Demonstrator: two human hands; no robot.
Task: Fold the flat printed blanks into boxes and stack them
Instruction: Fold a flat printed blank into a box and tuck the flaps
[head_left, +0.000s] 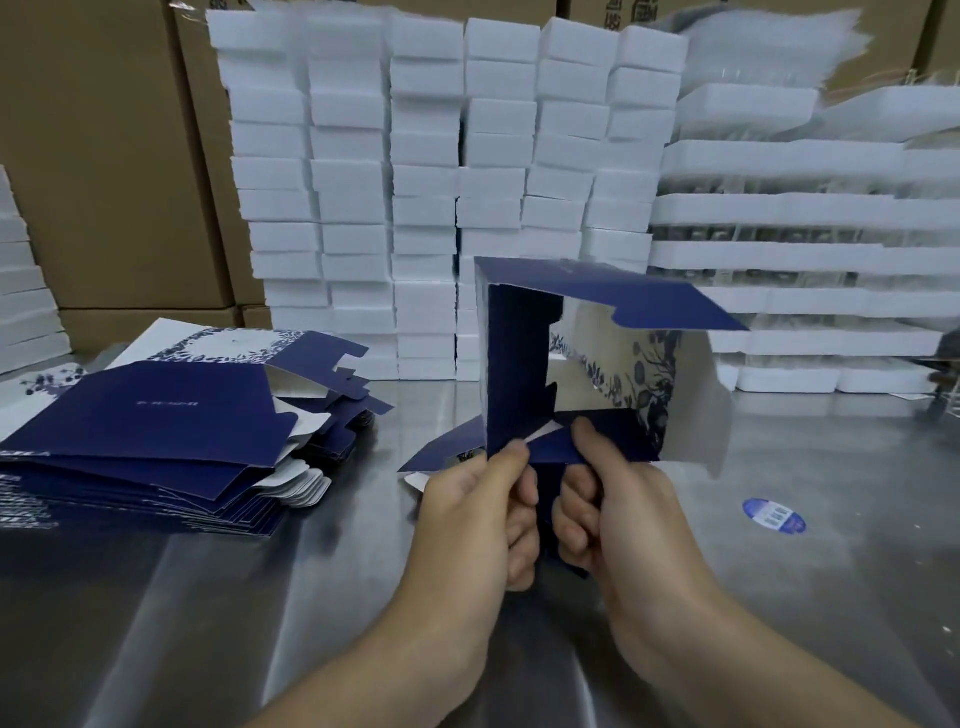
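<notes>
A dark blue printed box blank (519, 353), partly opened into a square tube with a silvery inside and a blue floral panel, is held upright above the metal table (208, 597). My left hand (478, 514) pinches its lower left flap between thumb and curled fingers. My right hand (618, 509) grips the lower flap beside it, thumb on top. A pile of flat blue blanks (150, 441) lies on the table to the left. One more flat blank (447, 452) lies under the held box.
Tall stacks of white boxes (426, 197) stand along the back of the table. Stacked clear and white trays (800, 260) fill the right rear. Brown cartons (104, 156) rise behind on the left. A blue oval sticker (774, 515) lies on the table at right.
</notes>
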